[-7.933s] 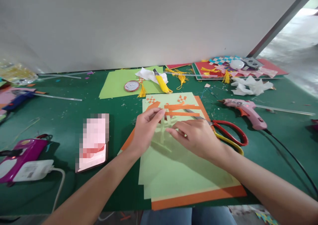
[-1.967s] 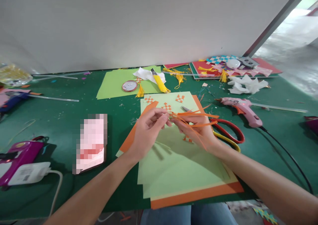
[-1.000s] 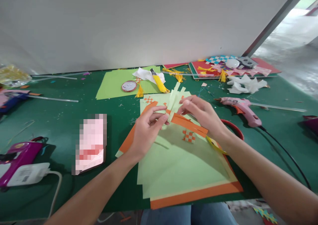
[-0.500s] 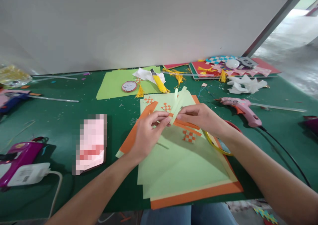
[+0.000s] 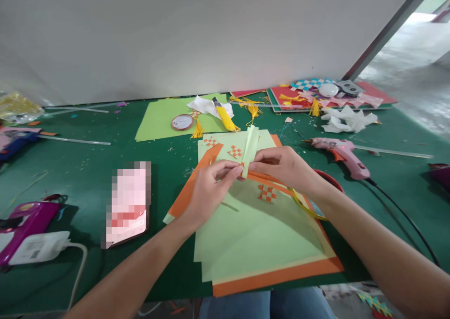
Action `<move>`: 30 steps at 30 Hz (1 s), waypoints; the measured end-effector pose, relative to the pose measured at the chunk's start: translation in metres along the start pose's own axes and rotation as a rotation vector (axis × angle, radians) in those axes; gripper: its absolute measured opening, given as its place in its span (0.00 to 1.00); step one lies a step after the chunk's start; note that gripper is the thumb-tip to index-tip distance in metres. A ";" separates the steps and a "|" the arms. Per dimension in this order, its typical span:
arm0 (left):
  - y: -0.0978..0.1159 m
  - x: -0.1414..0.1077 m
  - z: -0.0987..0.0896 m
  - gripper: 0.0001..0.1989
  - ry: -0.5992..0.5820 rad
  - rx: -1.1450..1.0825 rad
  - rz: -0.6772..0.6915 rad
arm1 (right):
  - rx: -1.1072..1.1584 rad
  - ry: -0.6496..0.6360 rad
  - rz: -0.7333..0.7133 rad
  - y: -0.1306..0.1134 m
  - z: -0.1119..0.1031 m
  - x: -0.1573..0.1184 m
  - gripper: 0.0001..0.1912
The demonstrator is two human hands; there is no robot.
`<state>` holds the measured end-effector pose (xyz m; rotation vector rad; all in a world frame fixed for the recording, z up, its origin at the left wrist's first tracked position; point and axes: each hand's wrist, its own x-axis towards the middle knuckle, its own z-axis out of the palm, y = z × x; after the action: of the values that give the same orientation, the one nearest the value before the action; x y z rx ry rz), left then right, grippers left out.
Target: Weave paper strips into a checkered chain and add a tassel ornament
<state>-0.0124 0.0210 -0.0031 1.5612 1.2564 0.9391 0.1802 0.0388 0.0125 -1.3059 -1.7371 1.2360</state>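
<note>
Both hands meet over a stack of pale green and orange paper sheets (image 5: 260, 244). My left hand (image 5: 214, 185) pinches the orange end of a small piece of paper strips between thumb and fingers. From the other side, my right hand (image 5: 281, 164) has its fingertips closed on the same piece. Pale green paper strips (image 5: 250, 145) stand up from between the hands, and orange strips stick out below the right fingers. Beneath lie small woven orange-and-white checkered squares (image 5: 269, 193) and a wide orange strip (image 5: 190, 192). Fingertips partly hide the joint of the strips.
A pink glue gun (image 5: 342, 155) with its cord lies at the right. A phone (image 5: 130, 206) and a purple device (image 5: 30, 225) are on the left. Behind the stack are a yellow utility knife (image 5: 225, 115), a round tin (image 5: 183, 122) and yellow tassels (image 5: 198, 130). A yellow ring (image 5: 305, 206) sits under my right forearm.
The pale green strips, fanned apart before, now lie closer together and stand more upright. Both hands have stayed almost in place.
</note>
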 end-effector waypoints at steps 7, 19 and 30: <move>0.002 -0.001 -0.001 0.13 -0.041 0.028 -0.050 | -0.090 0.000 -0.066 0.000 0.002 0.000 0.15; 0.000 0.001 0.001 0.09 -0.001 -0.008 -0.035 | -0.115 -0.120 -0.018 0.005 -0.004 0.002 0.11; 0.002 0.001 0.001 0.08 -0.008 -0.062 -0.105 | 0.026 -0.048 -0.025 0.004 -0.002 0.001 0.12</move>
<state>-0.0105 0.0221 -0.0019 1.4350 1.2791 0.8960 0.1831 0.0408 0.0090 -1.2458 -1.7600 1.2817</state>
